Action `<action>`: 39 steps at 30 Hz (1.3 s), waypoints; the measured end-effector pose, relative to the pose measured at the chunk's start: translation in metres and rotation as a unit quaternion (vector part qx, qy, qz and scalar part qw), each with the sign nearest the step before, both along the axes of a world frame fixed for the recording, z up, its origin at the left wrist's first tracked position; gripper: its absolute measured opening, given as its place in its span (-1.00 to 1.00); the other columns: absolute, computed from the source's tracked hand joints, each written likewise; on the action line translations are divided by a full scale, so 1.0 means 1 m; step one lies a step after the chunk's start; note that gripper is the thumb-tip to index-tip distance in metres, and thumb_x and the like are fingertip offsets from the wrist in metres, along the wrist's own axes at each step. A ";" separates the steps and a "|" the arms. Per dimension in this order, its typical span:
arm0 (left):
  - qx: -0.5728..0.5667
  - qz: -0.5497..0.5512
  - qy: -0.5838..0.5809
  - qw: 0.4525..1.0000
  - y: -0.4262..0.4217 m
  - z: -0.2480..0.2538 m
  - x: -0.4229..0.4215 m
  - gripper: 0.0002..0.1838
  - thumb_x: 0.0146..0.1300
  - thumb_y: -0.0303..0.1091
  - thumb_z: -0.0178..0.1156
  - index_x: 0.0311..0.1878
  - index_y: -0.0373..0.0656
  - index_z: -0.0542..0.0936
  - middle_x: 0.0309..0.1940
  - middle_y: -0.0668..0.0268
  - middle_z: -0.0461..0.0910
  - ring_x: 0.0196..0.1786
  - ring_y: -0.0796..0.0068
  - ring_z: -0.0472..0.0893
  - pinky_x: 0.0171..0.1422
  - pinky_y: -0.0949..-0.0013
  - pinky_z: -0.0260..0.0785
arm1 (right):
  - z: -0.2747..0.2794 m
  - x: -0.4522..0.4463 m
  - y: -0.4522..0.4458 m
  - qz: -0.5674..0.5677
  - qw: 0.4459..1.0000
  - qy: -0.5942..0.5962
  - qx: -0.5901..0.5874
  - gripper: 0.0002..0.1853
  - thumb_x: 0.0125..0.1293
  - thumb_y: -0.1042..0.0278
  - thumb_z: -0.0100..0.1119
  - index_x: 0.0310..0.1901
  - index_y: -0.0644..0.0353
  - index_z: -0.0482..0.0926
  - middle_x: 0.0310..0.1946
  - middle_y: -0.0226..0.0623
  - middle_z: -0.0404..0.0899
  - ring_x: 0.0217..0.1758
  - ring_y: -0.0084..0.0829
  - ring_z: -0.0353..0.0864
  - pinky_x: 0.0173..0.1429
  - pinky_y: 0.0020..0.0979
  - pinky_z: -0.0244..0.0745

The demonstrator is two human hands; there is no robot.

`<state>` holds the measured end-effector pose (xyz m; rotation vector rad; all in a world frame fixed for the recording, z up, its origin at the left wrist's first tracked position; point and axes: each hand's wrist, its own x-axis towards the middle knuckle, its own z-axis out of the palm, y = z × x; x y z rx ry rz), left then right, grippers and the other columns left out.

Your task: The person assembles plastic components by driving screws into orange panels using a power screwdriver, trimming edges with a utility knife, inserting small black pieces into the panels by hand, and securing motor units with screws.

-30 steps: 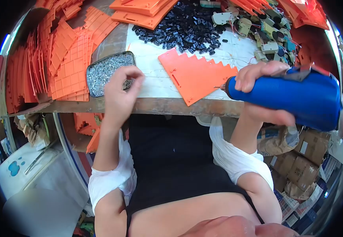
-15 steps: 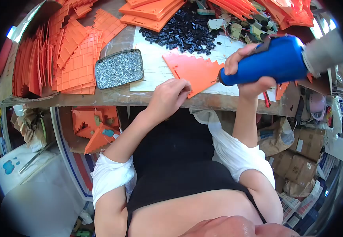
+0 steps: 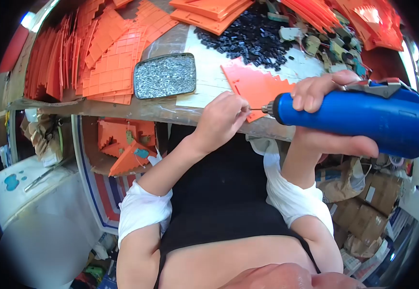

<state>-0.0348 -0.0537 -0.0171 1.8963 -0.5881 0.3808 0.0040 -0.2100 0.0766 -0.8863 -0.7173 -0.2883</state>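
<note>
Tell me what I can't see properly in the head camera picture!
- Whatever the left hand may be pinching: head view, hidden by its own fingers.
- The very tip of the blue tool: head view, lost at those fingertips.
- Each tiny metal bit in the tray: head view, too small to tell apart.
- The tops of the orange sheets: head view, some cut off by the upper edge.
- The grey patch: head view, blurred.

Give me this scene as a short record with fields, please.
left hand: fingers pinched at the driver's bit; anything held is too small to tell
right hand: grips blue power driver, bit pointing toward the left hand
work surface: orange stepped panel lying flat, partly behind the hands
left side: tray of small metal pieces
beyond panel: heap of small black parts
</note>
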 end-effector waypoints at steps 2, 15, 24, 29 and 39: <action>0.016 -0.003 0.015 1.000 0.005 0.001 0.002 -0.76 -0.03 -0.61 0.28 -0.36 -0.18 0.41 -0.42 0.23 0.53 -0.32 0.25 0.55 -0.29 0.31 0.41 | 0.001 -0.001 0.006 -0.023 0.999 0.027 -0.004 0.16 -0.30 -0.77 -0.11 0.06 0.28 0.33 -0.52 -0.30 0.47 -0.54 -0.41 0.46 -0.35 -0.41 0.42; 0.051 0.049 0.135 0.988 0.050 0.032 0.010 -0.73 0.09 -0.45 0.25 -0.10 -0.21 0.54 -0.16 0.25 0.57 -0.03 0.25 0.53 0.12 0.28 0.33 | 0.007 0.014 -0.003 0.037 0.995 0.017 -0.094 0.15 -0.32 -0.82 -0.14 0.06 0.17 0.36 -0.57 -0.39 0.42 -0.58 -0.45 0.41 -0.36 -0.43 0.35; 0.255 0.197 0.024 0.947 0.111 0.022 0.033 -0.89 0.05 -0.47 0.24 -0.36 -0.20 0.52 -0.28 0.26 0.49 -0.14 0.22 0.46 -0.02 0.24 0.32 | -0.014 0.013 0.026 -0.095 0.990 0.044 -0.095 0.15 -0.27 -0.85 -0.28 0.01 0.18 0.38 -0.59 -0.35 0.43 -0.58 -0.44 0.43 -0.37 -0.41 0.41; -0.022 0.092 0.195 0.976 0.080 0.029 0.019 -0.89 0.28 -0.42 0.12 -0.32 -0.25 0.44 -0.26 0.28 0.59 -0.24 0.56 0.51 -0.11 0.46 0.34 | -0.009 0.010 0.023 -0.097 0.989 0.086 -0.073 0.16 -0.29 -0.86 -0.29 0.02 0.18 0.39 -0.59 -0.37 0.42 -0.58 -0.45 0.41 -0.37 -0.41 0.38; -0.171 -0.090 0.413 0.890 0.015 0.011 0.003 -0.83 0.25 -0.48 0.17 -0.10 -0.26 0.53 -0.47 0.45 0.53 -0.48 0.79 0.45 -0.42 0.63 0.31 | 0.016 0.011 0.014 -0.010 0.999 0.001 -0.045 0.14 -0.23 -0.80 -0.20 0.09 0.19 0.35 -0.53 -0.45 0.41 -0.56 -0.53 0.39 -0.34 -0.47 0.30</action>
